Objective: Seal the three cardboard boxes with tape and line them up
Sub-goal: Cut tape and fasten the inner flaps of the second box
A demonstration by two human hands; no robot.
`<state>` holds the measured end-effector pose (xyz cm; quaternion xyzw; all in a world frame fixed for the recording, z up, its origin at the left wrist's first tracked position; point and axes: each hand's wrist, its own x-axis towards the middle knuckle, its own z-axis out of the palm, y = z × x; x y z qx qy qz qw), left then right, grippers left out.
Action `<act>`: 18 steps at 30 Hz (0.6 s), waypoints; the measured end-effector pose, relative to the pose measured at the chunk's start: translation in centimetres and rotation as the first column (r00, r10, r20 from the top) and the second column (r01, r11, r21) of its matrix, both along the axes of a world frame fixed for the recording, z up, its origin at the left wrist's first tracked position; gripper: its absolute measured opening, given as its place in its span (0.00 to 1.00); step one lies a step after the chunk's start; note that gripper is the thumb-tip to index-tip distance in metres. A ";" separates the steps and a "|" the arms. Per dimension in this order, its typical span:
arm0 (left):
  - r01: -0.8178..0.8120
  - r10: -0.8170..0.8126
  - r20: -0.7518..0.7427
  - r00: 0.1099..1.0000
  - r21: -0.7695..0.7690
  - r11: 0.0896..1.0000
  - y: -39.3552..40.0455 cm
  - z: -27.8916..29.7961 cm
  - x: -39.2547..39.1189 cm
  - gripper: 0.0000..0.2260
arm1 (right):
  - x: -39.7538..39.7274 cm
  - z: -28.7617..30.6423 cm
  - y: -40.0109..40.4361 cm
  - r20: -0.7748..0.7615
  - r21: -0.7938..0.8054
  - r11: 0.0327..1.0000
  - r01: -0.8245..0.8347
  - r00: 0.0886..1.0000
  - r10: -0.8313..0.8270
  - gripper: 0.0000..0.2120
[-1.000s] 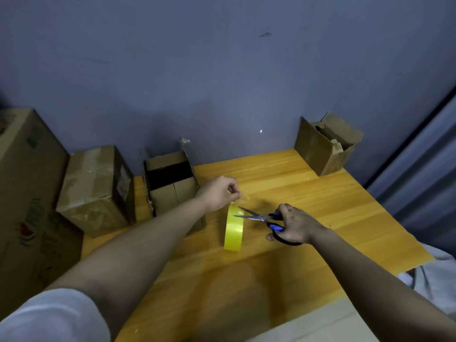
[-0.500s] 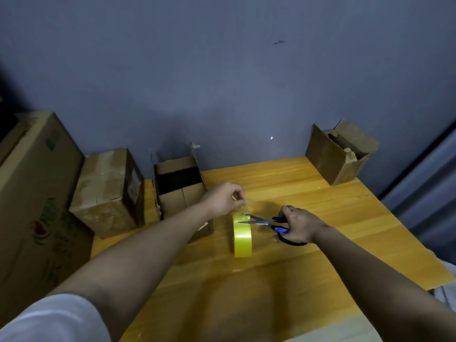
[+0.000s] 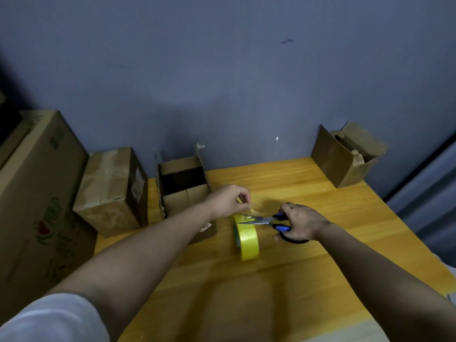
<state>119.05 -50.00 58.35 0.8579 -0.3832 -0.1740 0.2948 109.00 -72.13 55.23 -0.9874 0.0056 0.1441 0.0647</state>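
A yellow tape roll (image 3: 246,239) stands on edge in the middle of the wooden table (image 3: 320,230). My left hand (image 3: 229,201) pinches the pulled-up end of clear tape (image 3: 254,209) just above the roll. My right hand (image 3: 299,224) grips blue-and-black scissors (image 3: 266,220), whose blades lie across the tape strip at the top of the roll. An open cardboard box (image 3: 183,191) stands at the table's back left, partly behind my left forearm. A second open box (image 3: 345,156) sits at the back right corner. A closed, taped box (image 3: 111,191) sits left of the table.
A large printed carton (image 3: 37,198) stands at the far left beside the taped box. A grey-blue wall (image 3: 222,82) runs along the table's far side. A curtain (image 3: 431,188) hangs at the right. The table's near half holds only my forearms.
The scissors' blades have closed in on the tape strip above the roll. My left hand keeps the tape end pulled up. The camera has drifted, shifting the scene slightly.
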 end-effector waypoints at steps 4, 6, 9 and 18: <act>0.005 -0.005 -0.012 1.000 -0.011 1.000 0.1 -0.1 0.2 0.04 | 0.5 0.0 0.4 -0.013 -0.035 0.998 -0.051 0.999 0.050 0.33; 0.005 -0.005 -0.012 1.000 -0.017 1.000 0.1 -0.1 0.2 0.04 | 0.7 -0.1 0.7 -0.013 -0.044 0.997 -0.056 0.998 0.056 0.32; -0.011 0.010 -0.012 1.000 -0.025 1.000 0.3 -0.2 0.4 0.03 | 0.7 -0.3 0.9 -0.025 -0.056 0.998 -0.035 0.999 0.033 0.31; -0.063 0.063 -0.012 0.998 -0.015 0.998 0.2 -0.2 0.4 0.02 | 0.8 -0.1 0.8 -0.050 -0.194 0.980 -0.054 0.998 0.045 0.27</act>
